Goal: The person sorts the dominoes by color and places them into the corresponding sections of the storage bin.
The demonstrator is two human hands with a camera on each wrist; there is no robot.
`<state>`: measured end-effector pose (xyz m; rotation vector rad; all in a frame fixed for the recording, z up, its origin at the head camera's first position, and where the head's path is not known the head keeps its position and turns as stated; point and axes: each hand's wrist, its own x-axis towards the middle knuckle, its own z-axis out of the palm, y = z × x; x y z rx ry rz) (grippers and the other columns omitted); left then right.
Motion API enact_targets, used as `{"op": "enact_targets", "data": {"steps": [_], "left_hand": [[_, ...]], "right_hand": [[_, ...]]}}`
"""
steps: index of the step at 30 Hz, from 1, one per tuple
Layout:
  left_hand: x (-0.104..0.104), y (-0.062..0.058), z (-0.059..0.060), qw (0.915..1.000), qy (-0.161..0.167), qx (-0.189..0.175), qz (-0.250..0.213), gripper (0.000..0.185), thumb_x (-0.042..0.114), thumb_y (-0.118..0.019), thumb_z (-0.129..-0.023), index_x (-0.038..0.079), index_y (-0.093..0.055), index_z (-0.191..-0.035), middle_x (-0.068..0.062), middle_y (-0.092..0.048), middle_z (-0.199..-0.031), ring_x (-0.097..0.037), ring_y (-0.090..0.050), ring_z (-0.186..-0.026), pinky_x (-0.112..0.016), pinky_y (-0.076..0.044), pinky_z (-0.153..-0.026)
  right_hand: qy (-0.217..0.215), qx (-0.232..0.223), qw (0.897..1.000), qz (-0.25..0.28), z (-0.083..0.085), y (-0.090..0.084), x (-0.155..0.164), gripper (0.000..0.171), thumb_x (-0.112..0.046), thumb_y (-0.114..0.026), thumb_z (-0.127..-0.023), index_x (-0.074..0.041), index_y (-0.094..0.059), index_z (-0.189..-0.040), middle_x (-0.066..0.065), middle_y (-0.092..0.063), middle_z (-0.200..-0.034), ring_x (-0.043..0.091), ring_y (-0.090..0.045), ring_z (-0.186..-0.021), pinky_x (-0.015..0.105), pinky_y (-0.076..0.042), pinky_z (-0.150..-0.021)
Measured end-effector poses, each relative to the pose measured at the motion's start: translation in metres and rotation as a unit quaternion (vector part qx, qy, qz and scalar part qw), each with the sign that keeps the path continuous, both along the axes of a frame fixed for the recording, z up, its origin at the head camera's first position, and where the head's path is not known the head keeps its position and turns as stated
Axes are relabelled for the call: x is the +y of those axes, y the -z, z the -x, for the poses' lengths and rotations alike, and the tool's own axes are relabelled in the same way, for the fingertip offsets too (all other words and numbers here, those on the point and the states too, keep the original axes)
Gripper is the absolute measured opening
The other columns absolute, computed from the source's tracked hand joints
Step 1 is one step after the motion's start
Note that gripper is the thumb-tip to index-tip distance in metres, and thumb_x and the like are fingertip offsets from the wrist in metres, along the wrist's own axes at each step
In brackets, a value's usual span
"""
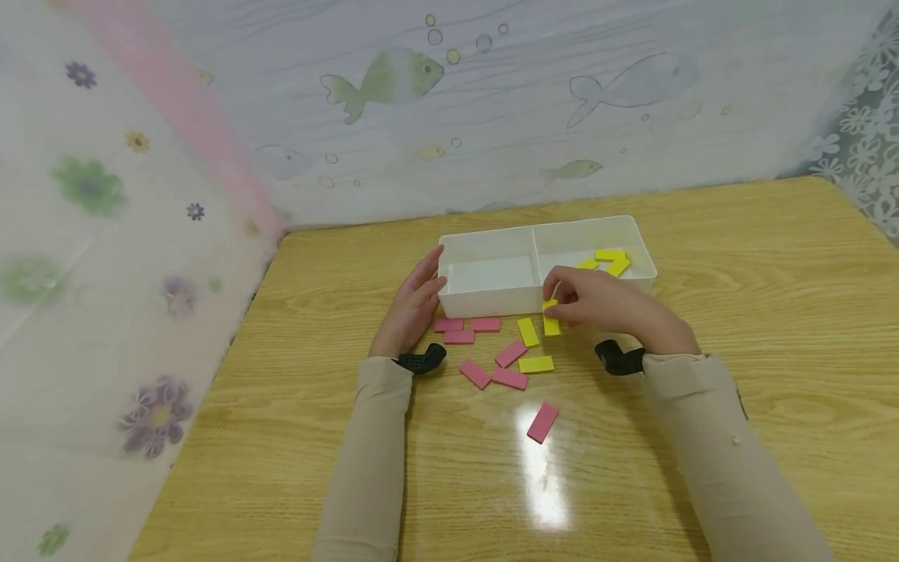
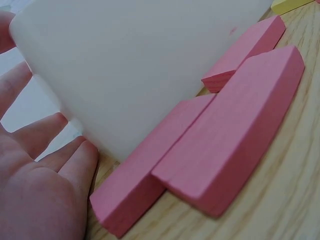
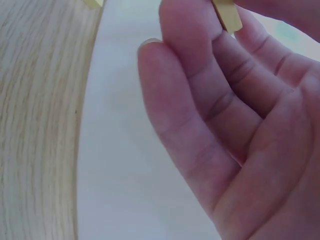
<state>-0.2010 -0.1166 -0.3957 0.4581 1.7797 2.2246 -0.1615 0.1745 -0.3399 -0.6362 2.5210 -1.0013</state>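
Note:
A white two-compartment box (image 1: 492,298) stands mid-table. My left hand (image 1: 423,290) lies with straight fingers against the box's left end; in the left wrist view its fingers (image 2: 47,170) touch the white wall (image 2: 125,65). My right hand (image 1: 562,297) pinches a yellow block (image 1: 549,305) just in front of the box's near wall, and the block's edge (image 3: 227,15) shows between the fingertips. Three yellow blocks (image 1: 609,256) lie in the right compartment. The left compartment looks bare.
Several pink blocks (image 1: 485,324) and two yellow blocks (image 1: 527,332) lie loose on the wooden table (image 1: 737,312) before the box; three pink ones (image 2: 235,135) sit by my left hand. One pink block (image 1: 542,421) lies apart, nearer me. Patterned curtains close off the back and left.

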Motion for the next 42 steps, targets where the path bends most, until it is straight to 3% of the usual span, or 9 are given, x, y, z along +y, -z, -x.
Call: {"op": "enact_targets", "data": {"steps": [8, 16, 20, 23, 34, 42], "left_hand": [[-0.001, 0.001, -0.001, 1.0000, 0.006, 0.000, -0.004, 0.055, 0.013, -0.045, -0.094, 0.012, -0.021, -0.143, 0.004, -0.015, -0.147, -0.022, -0.008, -0.135, -0.038, -0.016, -0.105], [0.000, 0.002, 0.001, 1.0000, -0.002, -0.004, -0.004, 0.053, 0.010, -0.044, -0.094, 0.013, -0.023, -0.142, 0.004, -0.015, -0.147, -0.021, -0.008, -0.135, -0.040, -0.015, -0.105], [-0.001, 0.008, 0.004, 0.9998, -0.008, -0.013, -0.010, 0.051, 0.007, -0.041, -0.094, 0.014, -0.025, -0.142, 0.004, -0.016, -0.146, -0.020, -0.010, -0.135, -0.039, -0.015, -0.106], [-0.001, 0.011, 0.005, 0.9997, -0.011, -0.016, -0.011, 0.050, 0.007, -0.041, -0.094, 0.016, -0.027, -0.141, 0.003, -0.016, -0.146, -0.019, -0.010, -0.134, -0.037, -0.016, -0.105], [0.001, 0.001, 0.001, 0.9999, 0.005, 0.003, -0.008, 0.054, 0.011, -0.045, -0.093, 0.010, -0.022, -0.142, -0.004, -0.012, -0.148, -0.026, -0.010, -0.134, -0.043, -0.013, -0.105], [0.000, 0.003, 0.001, 1.0000, -0.002, -0.004, 0.001, 0.053, 0.012, -0.045, -0.094, 0.012, -0.023, -0.142, -0.001, -0.014, -0.147, -0.024, -0.011, -0.134, -0.042, -0.014, -0.105]], "right_hand": [[0.017, 0.021, 1.000, 0.016, -0.001, -0.004, 0.006, 0.026, -0.025, -0.055, -0.089, -0.013, -0.056, -0.112, 0.006, -0.059, -0.079, 0.022, -0.058, -0.069, 0.033, -0.046, -0.068], [0.053, 0.046, 0.997, 0.016, -0.001, -0.008, 0.013, 0.026, -0.032, -0.052, -0.090, -0.017, -0.059, -0.111, 0.002, -0.060, -0.077, 0.022, -0.056, -0.071, 0.033, -0.044, -0.065], [0.076, 0.058, 0.995, 0.030, -0.001, -0.008, 0.017, 0.028, -0.034, -0.052, -0.090, -0.018, -0.057, -0.112, 0.004, -0.061, -0.081, 0.023, -0.056, -0.072, 0.033, -0.044, -0.063], [0.099, 0.067, 0.992, 0.043, 0.000, -0.009, 0.021, 0.030, -0.036, -0.052, -0.089, -0.018, -0.057, -0.112, 0.007, -0.061, -0.082, 0.025, -0.055, -0.073, 0.034, -0.043, -0.061], [0.180, 0.094, 0.972, 0.116, 0.002, -0.005, 0.029, 0.028, -0.038, -0.051, -0.089, -0.018, -0.052, -0.109, 0.012, -0.056, -0.083, 0.026, -0.054, -0.070, 0.034, -0.042, -0.061], [0.205, 0.104, 0.963, 0.142, 0.005, 0.003, 0.035, 0.029, -0.041, -0.050, -0.089, -0.015, -0.052, -0.102, 0.007, -0.055, -0.084, 0.029, -0.054, -0.071, 0.037, -0.045, -0.062]]}}
